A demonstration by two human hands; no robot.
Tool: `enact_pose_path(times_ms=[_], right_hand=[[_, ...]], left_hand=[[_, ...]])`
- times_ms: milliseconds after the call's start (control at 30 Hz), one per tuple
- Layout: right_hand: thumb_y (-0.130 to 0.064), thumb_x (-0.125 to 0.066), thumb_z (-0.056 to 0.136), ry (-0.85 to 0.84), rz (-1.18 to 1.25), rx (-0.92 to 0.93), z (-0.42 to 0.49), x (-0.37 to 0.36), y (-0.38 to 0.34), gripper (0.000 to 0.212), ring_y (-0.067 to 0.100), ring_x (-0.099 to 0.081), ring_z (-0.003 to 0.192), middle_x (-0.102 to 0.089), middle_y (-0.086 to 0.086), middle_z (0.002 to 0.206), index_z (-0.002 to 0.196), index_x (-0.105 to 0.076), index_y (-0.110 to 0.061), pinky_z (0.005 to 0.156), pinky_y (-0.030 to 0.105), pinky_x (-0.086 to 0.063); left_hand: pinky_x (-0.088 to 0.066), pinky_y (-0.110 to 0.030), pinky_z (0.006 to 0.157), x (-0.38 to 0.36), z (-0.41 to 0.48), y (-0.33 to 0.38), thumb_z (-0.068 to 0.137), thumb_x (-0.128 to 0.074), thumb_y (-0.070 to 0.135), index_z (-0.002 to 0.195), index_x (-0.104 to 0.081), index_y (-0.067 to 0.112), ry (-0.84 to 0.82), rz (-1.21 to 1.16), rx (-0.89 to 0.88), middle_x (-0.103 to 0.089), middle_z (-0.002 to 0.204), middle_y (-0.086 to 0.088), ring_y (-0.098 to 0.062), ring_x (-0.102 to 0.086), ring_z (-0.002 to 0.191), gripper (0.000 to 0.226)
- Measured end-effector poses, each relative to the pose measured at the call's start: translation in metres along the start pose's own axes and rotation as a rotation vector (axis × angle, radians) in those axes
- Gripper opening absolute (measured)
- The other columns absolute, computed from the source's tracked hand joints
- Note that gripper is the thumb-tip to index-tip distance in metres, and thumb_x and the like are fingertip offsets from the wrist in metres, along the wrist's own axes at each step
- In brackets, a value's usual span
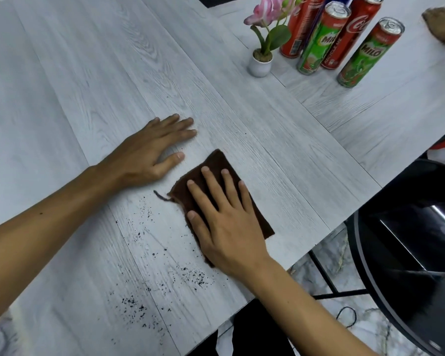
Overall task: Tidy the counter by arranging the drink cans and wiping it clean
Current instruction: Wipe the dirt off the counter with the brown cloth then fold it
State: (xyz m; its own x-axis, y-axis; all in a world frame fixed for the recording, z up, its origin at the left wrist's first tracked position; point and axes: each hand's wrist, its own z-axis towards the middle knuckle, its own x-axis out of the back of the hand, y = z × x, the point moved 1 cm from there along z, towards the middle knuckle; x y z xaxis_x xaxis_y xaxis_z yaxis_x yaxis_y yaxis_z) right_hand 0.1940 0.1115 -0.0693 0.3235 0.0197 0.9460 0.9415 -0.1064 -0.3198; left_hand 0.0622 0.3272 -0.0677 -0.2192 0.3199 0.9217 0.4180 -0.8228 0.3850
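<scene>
Far corner of the pale wood-grain desk (pixel 62 73): the drink cans (pixel 344 39) stand upright in a tight cluster. A small white pot with a pink flower (pixel 260 63) sits just beside them on the left, and someone else's hand (pixel 441 24), blurred, is at the desk to their right. A black chair (pixel 409 240) stands off the desk's right edge. Black specks (pixel 193 277) lie scattered over the near part of the desk, left of the right wrist. The left hand (pixel 149 147) lies flat on bare desk, fingers straight and slightly spread, holding nothing. The right hand (pixel 224 227) presses flat on a brown cloth (pixel 213 159) mid-desk, fingers straight and fanned, with a loose thread trailing from the cloth's left corner. Labels now: 2 green-and-red cans read MILO, and the red can between them shows Coca-Cola script.
</scene>
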Motion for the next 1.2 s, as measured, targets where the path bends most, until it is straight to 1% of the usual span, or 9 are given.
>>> enact_pose_path(times_ms=[167,300,400,467,600,700,833,1000,1200], right_hand=[[-0.052,-0.023,0.108,-0.07,-0.01,0.081,-0.04,0.002,-0.002,0.055,0.021,0.012,0.156,0.002,-0.008,0.171,0.161,-0.022,-0.034,0.126,0.05,-0.003],[-0.051,-0.029,0.108,-0.07,-0.039,0.063,-0.076,0.003,0.009,0.056,0.022,0.006,0.157,-0.002,-0.007,0.171,0.16,-0.023,-0.034,0.125,0.049,-0.008],[-0.051,-0.032,0.106,-0.031,-0.03,-0.033,-0.095,0.005,0.025,0.058,0.022,0.0,0.157,-0.006,-0.007,0.171,0.16,-0.025,-0.032,0.123,0.048,-0.011],[-0.051,-0.028,0.106,-0.001,-0.02,-0.128,-0.1,0.009,0.038,0.059,0.02,0.002,0.157,-0.004,-0.007,0.171,0.161,-0.022,-0.031,0.124,0.047,-0.009],[-0.052,-0.02,0.105,0.049,-0.015,-0.294,-0.089,0.017,0.067,0.062,0.016,0.013,0.156,0.005,-0.009,0.17,0.162,-0.013,-0.03,0.126,0.043,0.003],[-0.054,-0.018,0.104,0.075,0.0,-0.347,-0.067,0.022,0.078,0.064,0.016,0.015,0.155,0.007,-0.008,0.17,0.163,-0.011,-0.029,0.125,0.039,0.01],[-0.053,-0.014,0.103,0.082,0.003,-0.32,-0.031,0.023,0.077,0.066,0.023,0.011,0.156,0.006,-0.003,0.171,0.163,-0.01,-0.026,0.126,0.045,0.006],[-0.05,-0.018,0.106,0.091,0.004,-0.254,-0.001,0.018,0.062,0.062,0.028,0.006,0.157,0.001,0.001,0.171,0.163,-0.013,-0.025,0.126,0.049,0.003],[-0.051,-0.016,0.106,0.075,0.022,-0.205,0.02,0.008,0.026,0.06,0.027,0.007,0.157,0.001,-0.001,0.171,0.162,-0.013,-0.029,0.126,0.049,0.004]], left_hand=[[-0.009,-0.043,0.128,-0.001,-0.003,0.0,0.104,-0.039,0.046,0.158,-0.031,0.032,-0.001,0.0,0.012,-0.016,0.169,0.015,-0.004,-0.005,0.156,0.057],[-0.01,-0.043,0.128,-0.002,-0.006,0.0,0.103,-0.039,0.046,0.158,-0.032,0.031,0.006,-0.003,0.012,-0.018,0.169,0.013,-0.006,-0.006,0.156,0.057],[-0.01,-0.043,0.128,-0.002,-0.008,0.001,0.103,-0.038,0.048,0.158,-0.032,0.031,0.011,-0.005,0.018,-0.018,0.169,0.012,-0.006,-0.006,0.156,0.058],[-0.01,-0.044,0.128,-0.003,-0.008,0.001,0.103,-0.037,0.048,0.158,-0.031,0.031,0.013,-0.001,0.018,-0.017,0.169,0.012,-0.006,-0.006,0.156,0.058],[-0.009,-0.043,0.128,-0.004,-0.009,0.003,0.104,-0.035,0.051,0.159,-0.03,0.032,0.011,0.004,0.037,-0.016,0.169,0.013,-0.006,-0.005,0.156,0.059],[-0.009,-0.044,0.128,-0.003,-0.013,0.004,0.104,-0.034,0.053,0.159,-0.028,0.034,0.006,0.017,0.065,-0.015,0.169,0.014,-0.005,-0.004,0.156,0.059],[-0.009,-0.042,0.128,-0.001,-0.014,0.002,0.103,-0.035,0.053,0.159,-0.028,0.035,0.0,0.03,0.086,-0.014,0.169,0.016,-0.005,-0.004,0.156,0.059],[-0.009,-0.042,0.128,0.002,-0.014,-0.006,0.103,-0.035,0.054,0.158,-0.029,0.038,0.003,0.027,0.108,-0.015,0.168,0.018,-0.005,-0.004,0.156,0.057],[-0.009,-0.041,0.128,0.011,-0.019,-0.02,0.106,-0.042,0.042,0.157,-0.03,0.038,-0.005,0.005,0.1,-0.016,0.168,0.017,-0.004,-0.005,0.156,0.053]])
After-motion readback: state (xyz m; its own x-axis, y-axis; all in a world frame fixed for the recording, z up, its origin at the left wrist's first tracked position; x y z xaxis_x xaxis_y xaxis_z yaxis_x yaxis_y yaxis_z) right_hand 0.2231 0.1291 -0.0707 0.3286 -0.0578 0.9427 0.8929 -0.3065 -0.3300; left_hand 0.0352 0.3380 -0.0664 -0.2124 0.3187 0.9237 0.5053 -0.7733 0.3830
